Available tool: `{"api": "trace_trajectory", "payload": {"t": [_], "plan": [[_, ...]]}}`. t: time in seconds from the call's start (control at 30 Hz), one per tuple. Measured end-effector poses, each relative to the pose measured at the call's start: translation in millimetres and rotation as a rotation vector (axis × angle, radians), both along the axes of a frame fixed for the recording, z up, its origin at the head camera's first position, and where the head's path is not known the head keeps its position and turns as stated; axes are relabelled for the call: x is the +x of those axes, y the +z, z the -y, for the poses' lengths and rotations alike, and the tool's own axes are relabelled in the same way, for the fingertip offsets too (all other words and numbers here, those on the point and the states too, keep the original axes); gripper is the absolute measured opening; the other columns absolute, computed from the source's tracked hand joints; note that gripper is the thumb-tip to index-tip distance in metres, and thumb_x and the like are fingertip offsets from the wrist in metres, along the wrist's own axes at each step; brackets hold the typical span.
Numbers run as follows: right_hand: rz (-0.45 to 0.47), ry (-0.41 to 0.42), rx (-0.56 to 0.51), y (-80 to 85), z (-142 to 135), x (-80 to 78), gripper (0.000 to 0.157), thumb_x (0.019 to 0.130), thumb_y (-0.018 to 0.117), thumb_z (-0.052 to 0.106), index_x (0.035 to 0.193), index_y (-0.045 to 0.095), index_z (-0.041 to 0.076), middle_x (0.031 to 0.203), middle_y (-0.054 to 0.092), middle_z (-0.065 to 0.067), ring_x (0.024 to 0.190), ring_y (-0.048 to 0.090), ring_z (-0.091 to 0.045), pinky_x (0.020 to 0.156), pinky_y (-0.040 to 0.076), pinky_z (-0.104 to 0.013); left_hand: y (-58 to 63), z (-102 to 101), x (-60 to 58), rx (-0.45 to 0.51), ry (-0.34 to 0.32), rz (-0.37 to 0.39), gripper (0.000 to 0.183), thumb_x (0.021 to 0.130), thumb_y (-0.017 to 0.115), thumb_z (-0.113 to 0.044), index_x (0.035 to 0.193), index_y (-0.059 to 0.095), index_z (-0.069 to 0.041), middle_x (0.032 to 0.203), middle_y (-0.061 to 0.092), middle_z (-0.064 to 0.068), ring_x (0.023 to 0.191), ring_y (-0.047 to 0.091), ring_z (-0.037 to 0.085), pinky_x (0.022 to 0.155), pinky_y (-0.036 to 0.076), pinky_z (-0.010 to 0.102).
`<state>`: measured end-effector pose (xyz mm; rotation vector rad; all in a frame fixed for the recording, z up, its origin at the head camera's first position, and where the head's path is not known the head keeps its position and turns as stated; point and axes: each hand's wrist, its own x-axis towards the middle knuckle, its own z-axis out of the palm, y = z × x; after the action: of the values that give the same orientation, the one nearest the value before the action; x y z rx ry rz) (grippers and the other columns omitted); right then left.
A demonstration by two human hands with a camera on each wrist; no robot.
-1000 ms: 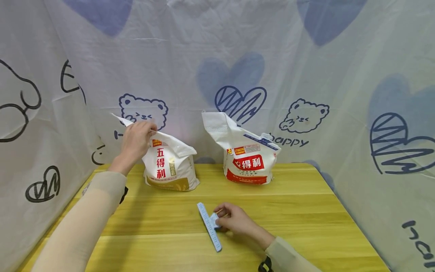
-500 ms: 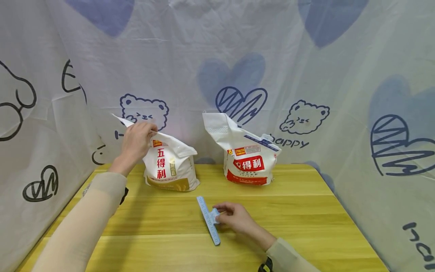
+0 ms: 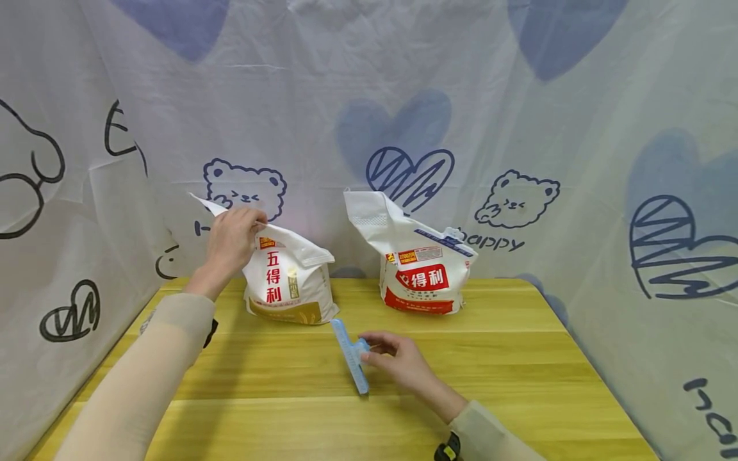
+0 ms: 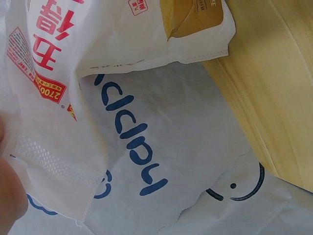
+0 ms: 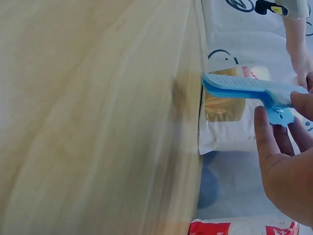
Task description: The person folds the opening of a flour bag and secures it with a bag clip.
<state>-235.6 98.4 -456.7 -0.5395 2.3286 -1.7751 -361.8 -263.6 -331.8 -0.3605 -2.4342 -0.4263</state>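
At the left of the table a white flour bag (image 3: 288, 275) with red lettering and a gold base stands with its top folded over. My left hand (image 3: 233, 237) pinches the upper part of this bag; in the left wrist view only the thumb (image 4: 12, 196) shows at its edge. My right hand (image 3: 400, 362) holds a light blue sealing clip (image 3: 350, 355) by its handle, in front of the bag. In the right wrist view, thumb and fingers lie on either side of the clip's handle (image 5: 279, 115), and its long bar (image 5: 239, 84) points away from the hand.
A second flour bag (image 3: 418, 282), with red panels, stands to the right; a dark blue clip (image 3: 444, 241) lies along its folded top. Behind and beside the wooden table (image 3: 490, 371) hangs a pale curtain (image 3: 323, 96) with hearts and bears.
My right hand has carried the light blue clip up and away from the front of the table, toward the left bag, tilting it a little. The left hand stays on its bag.
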Motion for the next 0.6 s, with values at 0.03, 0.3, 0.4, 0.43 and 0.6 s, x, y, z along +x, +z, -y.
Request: {"api": "trace_trajectory", "payload": {"t": [0.03,0.3,0.4,0.43,0.6], "plan": [[-0.006,-0.008,-0.001,0.9,1,0.0,0.04,0.097,0.076,0.021,0.133,0.069,0.005,0.126,0.071,-0.01,0.111,0.067,-0.023,0.089,0.057,-0.023,0.2,0,0.7,0.002,0.002,0.004,0.012,0.101,0.064,-0.005,0.113,0.068,-0.005,0.115,0.071,0.016,0.113,0.061,0.037,0.117,0.036,0.061],[-0.093,-0.095,-0.056,11.4,14,-3.0,0.038,0.097,0.076,0.017,0.133,0.069,0.006,0.129,0.071,-0.01,0.113,0.066,-0.027,0.094,0.06,-0.034,-0.6,1,1.5,-0.002,0.006,0.0,0.012,0.101,0.065,-0.005,0.113,0.068,-0.005,0.115,0.071,0.016,0.113,0.061,0.038,0.118,0.036,0.06],[-0.116,-0.12,-0.073,16.3,18,-5.4,0.038,0.097,0.076,0.016,0.133,0.069,0.005,0.126,0.071,-0.011,0.112,0.065,-0.028,0.096,0.059,-0.034,-1.1,2,1.4,-0.003,0.004,-0.002,0.013,0.101,0.065,-0.004,0.113,0.068,-0.005,0.115,0.071,0.016,0.114,0.061,0.038,0.118,0.035,0.061],[-0.121,-0.124,-0.084,18.1,20,-6.0,0.038,0.097,0.076,0.015,0.133,0.069,0.005,0.126,0.071,-0.011,0.112,0.065,-0.028,0.096,0.06,-0.034,-1.3,2,1.5,-0.003,0.004,-0.001,0.013,0.101,0.065,-0.004,0.113,0.068,-0.005,0.115,0.071,0.016,0.114,0.061,0.038,0.118,0.035,0.061],[-0.174,-0.122,-0.128,24.0,25,-10.6,0.038,0.096,0.076,0.01,0.132,0.069,0.001,0.122,0.071,-0.014,0.109,0.066,-0.027,0.093,0.061,-0.032,-0.6,0,3.7,0.002,0.0,0.001,0.013,0.101,0.065,-0.004,0.113,0.068,-0.004,0.115,0.071,0.017,0.114,0.061,0.038,0.118,0.035,0.061]]}}
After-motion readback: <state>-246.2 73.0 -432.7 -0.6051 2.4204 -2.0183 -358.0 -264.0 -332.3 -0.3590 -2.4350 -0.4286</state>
